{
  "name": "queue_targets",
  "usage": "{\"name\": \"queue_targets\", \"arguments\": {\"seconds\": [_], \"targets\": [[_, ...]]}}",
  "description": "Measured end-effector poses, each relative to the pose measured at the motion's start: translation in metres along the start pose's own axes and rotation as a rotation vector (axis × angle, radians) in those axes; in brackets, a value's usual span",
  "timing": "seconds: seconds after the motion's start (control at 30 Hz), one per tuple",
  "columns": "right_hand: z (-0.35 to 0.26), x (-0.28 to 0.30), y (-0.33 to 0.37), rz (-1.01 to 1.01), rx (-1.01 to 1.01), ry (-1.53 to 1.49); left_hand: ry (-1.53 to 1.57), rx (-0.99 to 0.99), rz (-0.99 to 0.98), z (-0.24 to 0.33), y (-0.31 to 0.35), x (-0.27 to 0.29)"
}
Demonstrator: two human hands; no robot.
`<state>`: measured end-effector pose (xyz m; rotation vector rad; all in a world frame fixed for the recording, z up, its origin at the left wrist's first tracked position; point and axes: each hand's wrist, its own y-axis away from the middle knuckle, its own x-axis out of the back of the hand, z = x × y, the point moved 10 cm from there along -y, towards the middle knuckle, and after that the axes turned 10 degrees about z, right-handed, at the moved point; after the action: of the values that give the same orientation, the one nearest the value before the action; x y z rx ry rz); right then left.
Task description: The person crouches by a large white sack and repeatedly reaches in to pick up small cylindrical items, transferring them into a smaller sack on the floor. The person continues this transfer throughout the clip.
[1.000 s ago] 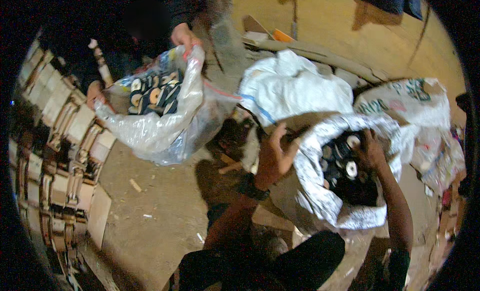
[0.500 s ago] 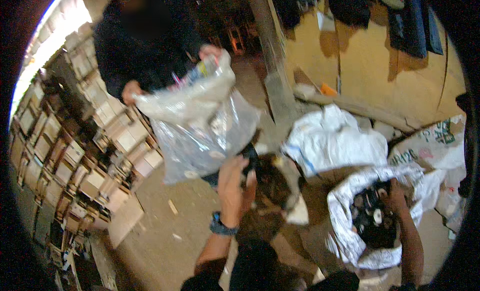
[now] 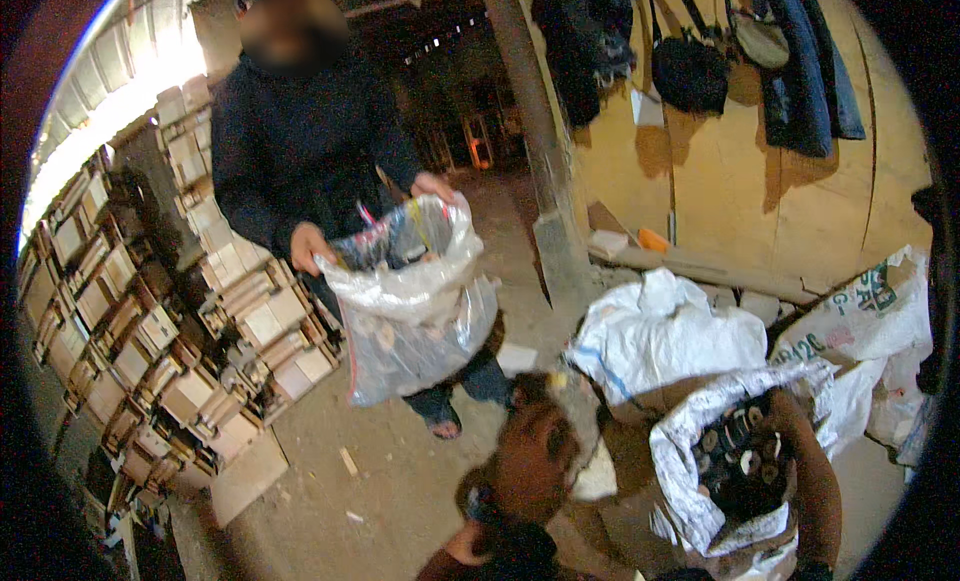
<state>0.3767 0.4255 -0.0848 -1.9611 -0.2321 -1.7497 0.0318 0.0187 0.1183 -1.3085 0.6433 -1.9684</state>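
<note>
My left hand, with a dark band at the wrist, hangs over the floor left of the white sacks. It is in shadow and blurred, so its fingers do not show clearly. My right hand reaches into an open white woven sack, its fingers hidden by the rim and contents. Several small dark round pieces, some with pale centres, fill that sack. Facing me, another person in dark clothes holds a clear plastic bag by its rim with both hands; mixed small items show inside.
A bulging white sack lies behind the open one, and a printed sack leans at the right. Tall stacks of wooden pieces line the left. A post stands by a yellow wall hung with bags and clothes.
My left hand has dropped from beside the plastic bag toward me and to the right. The person has drawn the bag back and now stands more upright. My right hand stays at the sack.
</note>
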Motion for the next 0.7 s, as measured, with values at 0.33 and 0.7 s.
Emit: {"name": "queue_targets", "arguments": {"seconds": [0.33,0.7], "targets": [[-0.022,0.043,0.013,0.006,0.013,0.107,-0.961,-0.137,0.137,-0.056,-0.089,0.098],[-0.044,0.08,0.031,0.044,-0.054,-0.168,-0.534,-0.376,-0.125,-0.065,0.051,-0.005]]}}
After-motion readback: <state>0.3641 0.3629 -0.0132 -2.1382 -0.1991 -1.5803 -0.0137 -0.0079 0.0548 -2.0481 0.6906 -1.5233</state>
